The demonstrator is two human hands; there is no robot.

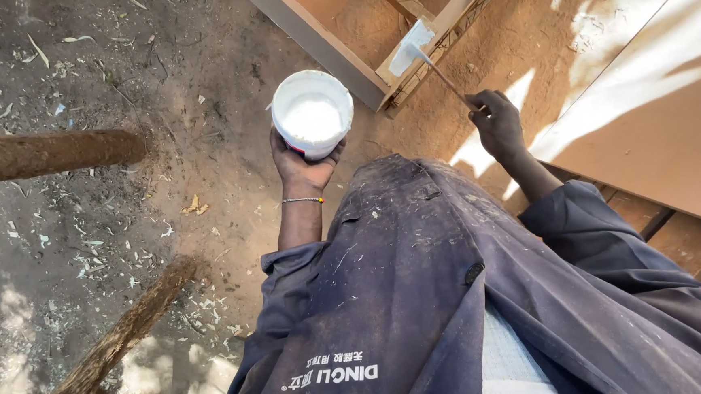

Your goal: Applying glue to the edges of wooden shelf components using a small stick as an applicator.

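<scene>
Hands grip white tub [312,114] and brush [431,64].

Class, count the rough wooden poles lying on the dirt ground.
2: one pole at the left edge, level with the tub; another pole slanting lower left. Others may lie outside the view.

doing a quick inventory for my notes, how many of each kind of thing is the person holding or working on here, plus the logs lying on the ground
White tub of white paste, held in the left hand: 1
Thin stick with white paste on its tip, held in the right hand: 1
Wooden frame being coated: 1
Rough logs on the ground: 2
Total: 5
</scene>
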